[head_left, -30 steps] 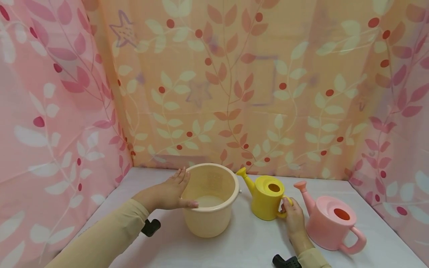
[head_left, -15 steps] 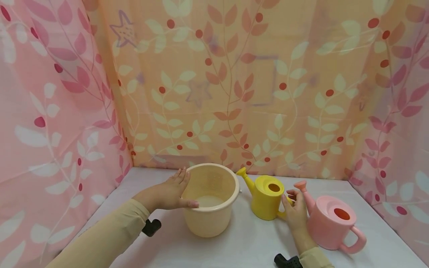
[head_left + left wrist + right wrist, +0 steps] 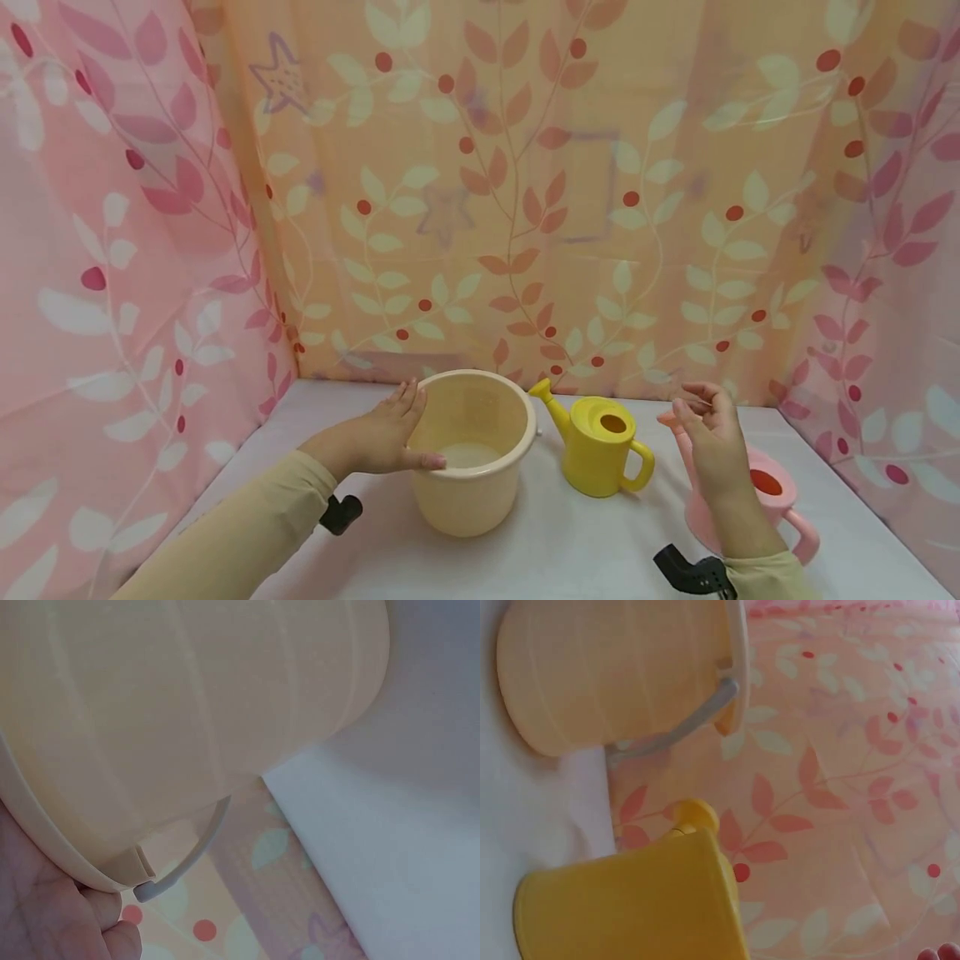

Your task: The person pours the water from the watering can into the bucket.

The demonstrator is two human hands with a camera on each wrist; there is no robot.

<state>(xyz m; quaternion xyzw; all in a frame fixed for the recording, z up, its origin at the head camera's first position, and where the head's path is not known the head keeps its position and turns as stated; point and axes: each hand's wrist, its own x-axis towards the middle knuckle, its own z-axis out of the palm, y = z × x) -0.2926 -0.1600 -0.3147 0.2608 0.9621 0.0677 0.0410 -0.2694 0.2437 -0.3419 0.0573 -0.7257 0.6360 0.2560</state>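
A cream bucket [image 3: 468, 492] stands upright on the table, and my left hand [image 3: 375, 437] rests on its left rim, fingers extended and thumb along the front rim. In the left wrist view, that palm [image 3: 37, 907] lies against the rim near the grey bail handle [image 3: 187, 859]. To the bucket's right stands a yellow watering can [image 3: 596, 458], untouched. My right hand [image 3: 716, 442] hangs in the air, loosely bent and holding nothing. It partly covers the pink watering can [image 3: 772, 458] in the head view. Only its fingertips [image 3: 949, 951] show in the right wrist view.
A white-covered table [image 3: 555, 550] carries the bucket and both cans. Patterned curtains [image 3: 480, 208] enclose the back and both sides. Black wrist devices [image 3: 693, 575] are strapped at both sleeves.
My right hand has let go of the yellow watering can's handle and moved right and up, in front of the pink can. My left hand has stayed on the bucket rim.
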